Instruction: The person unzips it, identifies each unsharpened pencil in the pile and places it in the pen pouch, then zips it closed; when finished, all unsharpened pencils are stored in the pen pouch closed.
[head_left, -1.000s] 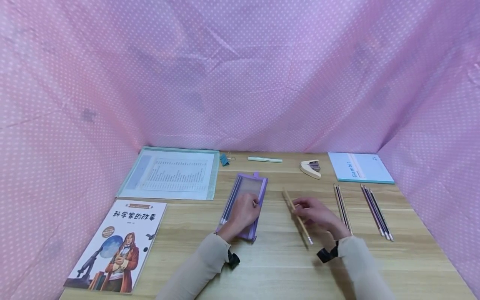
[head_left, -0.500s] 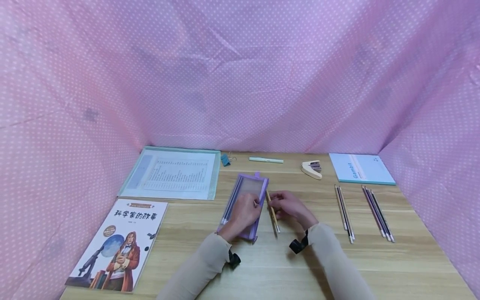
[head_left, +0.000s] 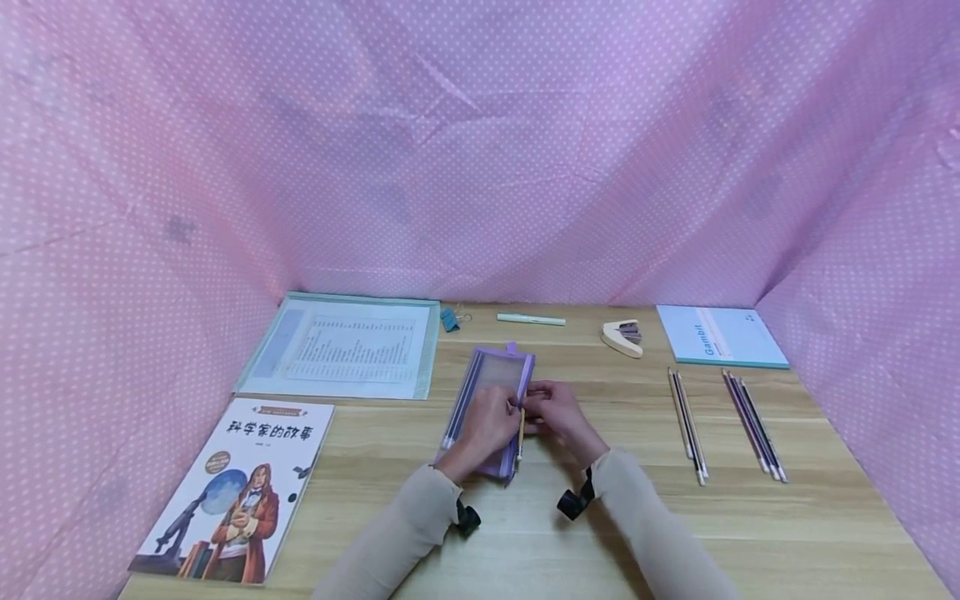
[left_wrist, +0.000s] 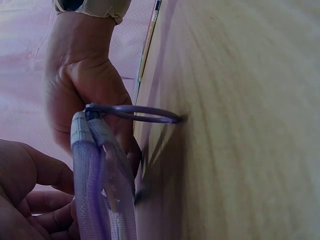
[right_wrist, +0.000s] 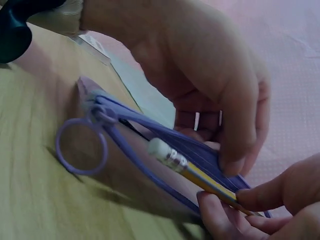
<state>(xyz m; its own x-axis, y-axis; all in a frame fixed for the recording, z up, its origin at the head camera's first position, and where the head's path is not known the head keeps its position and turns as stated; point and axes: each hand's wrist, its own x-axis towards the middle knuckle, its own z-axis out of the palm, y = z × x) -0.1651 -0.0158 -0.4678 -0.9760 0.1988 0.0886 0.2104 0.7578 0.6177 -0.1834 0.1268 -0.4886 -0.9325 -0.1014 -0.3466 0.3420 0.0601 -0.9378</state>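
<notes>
A purple mesh zip pencil pouch [head_left: 504,372] lies on the table, with several dark pencils [head_left: 461,402] inside along its left side. My left hand [head_left: 489,418] pinches the rim of its long right side, lifting that edge so the zip gapes. My right hand [head_left: 557,412] pinches a yellow pencil [right_wrist: 207,184] with a white eraser end. In the right wrist view this pencil lies in the open mouth, eraser towards the purple zip ring [right_wrist: 82,146]. Its other end is hidden by fingers [right_wrist: 265,194] and mesh.
To the right lie two small groups of pencils [head_left: 688,427], [head_left: 753,427]. Along the back are a blue binder clip [head_left: 450,319], mint pen [head_left: 531,319], cream stapler-like item [head_left: 622,337] and Gambit notebook [head_left: 720,336]. A document folder [head_left: 345,350] and picture book [head_left: 240,492] stand left.
My right hand has carried the yellow pencil leftwards from over the bare tabletop to the pouch's open side. My left hand has stayed in place on the rim.
</notes>
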